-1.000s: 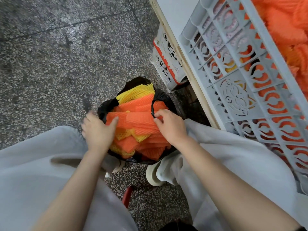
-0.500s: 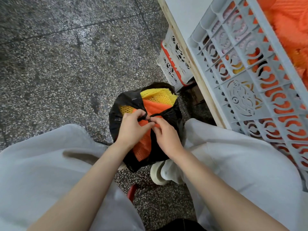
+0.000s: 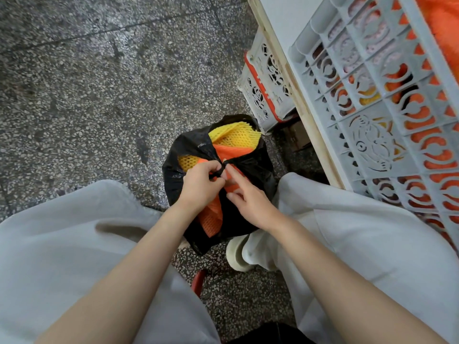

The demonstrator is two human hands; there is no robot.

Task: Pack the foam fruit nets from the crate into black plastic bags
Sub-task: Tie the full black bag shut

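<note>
While I watch via head cam, the black plastic bag (image 3: 255,165) sits on the terrazzo floor (image 3: 99,83) btwn the person's knees, stuffed w/ foam nets. Yellow nets (image 3: 236,135) poke out the top and orange nets (image 3: 211,217) show thru the front gap. The left hand (image 3: 201,187) has fingers curled tight, pinching the bag handles (image 3: 219,171) where they cross. The right hand (image 3: 248,199) pinches them too w/ thumb + forefinger, other fingers loosely bent. Just right, a grey crate (image 3: 372,120) w/ more orange nets rests on a white table (image 3: 280,18). A smaller white-and-orange crate (image 3: 265,90) sits beneath, near the bag.
</note>
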